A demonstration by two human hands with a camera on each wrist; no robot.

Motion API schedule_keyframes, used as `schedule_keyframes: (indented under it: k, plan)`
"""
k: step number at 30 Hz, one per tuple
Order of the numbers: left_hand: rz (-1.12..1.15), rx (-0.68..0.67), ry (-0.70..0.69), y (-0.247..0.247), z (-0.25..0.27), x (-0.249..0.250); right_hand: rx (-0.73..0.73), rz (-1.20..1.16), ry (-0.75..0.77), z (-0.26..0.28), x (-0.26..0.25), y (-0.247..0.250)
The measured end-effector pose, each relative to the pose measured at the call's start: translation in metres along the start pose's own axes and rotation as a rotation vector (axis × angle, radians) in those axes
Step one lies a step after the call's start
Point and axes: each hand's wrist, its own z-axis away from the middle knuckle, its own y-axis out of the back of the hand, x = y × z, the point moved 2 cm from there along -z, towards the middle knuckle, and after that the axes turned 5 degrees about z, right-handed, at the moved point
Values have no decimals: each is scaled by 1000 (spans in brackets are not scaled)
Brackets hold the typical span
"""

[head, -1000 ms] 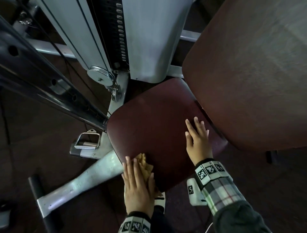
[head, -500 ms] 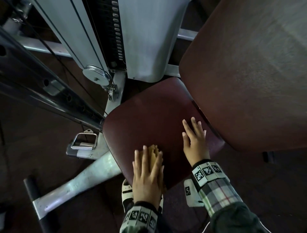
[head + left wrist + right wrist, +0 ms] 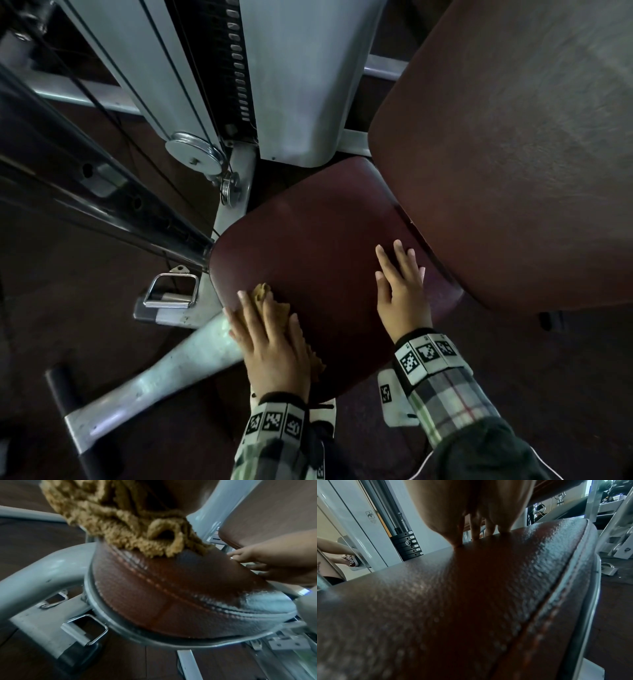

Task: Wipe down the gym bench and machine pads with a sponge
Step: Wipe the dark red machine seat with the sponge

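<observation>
The seat pad [image 3: 318, 246] is showing as a rounded, squarish cushion of maroon pebbled vinyl, with a stitched seam running along its side wall in the left wrist view and a grey metal rim lying under it. Beside it, on the right, the larger back pad [image 3: 513, 154] in the same maroon vinyl is running out of the picture at the top and right. The sponge [image 3: 265, 301] is looking tan, nubbly and crumpled, more like a bunched cloth than a block; it is lying at the near left edge of the seat pad, mostly covered by the left hand [image 3: 274, 349], so only its front and right fringes are peeking out. The left hand is lying palm down on it with its fingers straight, pressing it onto the vinyl. The right hand [image 3: 402, 294] is resting flat on the right part of the seat pad, fingers extended and slightly spread, holding nothing; in the right wrist view its fingertips [image 3: 502, 530] are touching the surface. Behind the seat, the pale grey machine column [image 3: 298, 85] is standing with a black weight stack [image 3: 239, 68] and a round steel pulley [image 3: 195, 152]. A chrome D-shaped handle [image 3: 171, 291] is lying on the metal base to the left. Both wrists are wearing bands with black-and-white square markers over plaid sleeves.
</observation>
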Motion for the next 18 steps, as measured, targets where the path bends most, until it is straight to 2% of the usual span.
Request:
schedule_keyframes:
  k: [5, 7, 10, 13, 16, 18]
  plan:
    - [-92, -97, -186, -5, 23, 8, 18, 4, 6, 1, 2, -2]
    - [-70, -113, -202, -3, 41, 0, 29, 1, 8, 0, 2, -2]
    - [44, -61, -69, 3, 51, -13, 36, 4, 14, 0, 2, -2]
    - [120, -22, 44, 8, 39, -15, 32, 8, 10, 0, 2, -2]
    - [135, 9, 95, 12, 6, -14, 20, 12, 3, 0, 1, -1]
    - [92, 48, 77, 13, -22, -10, 11, 9, -6, 1, 0, 0]
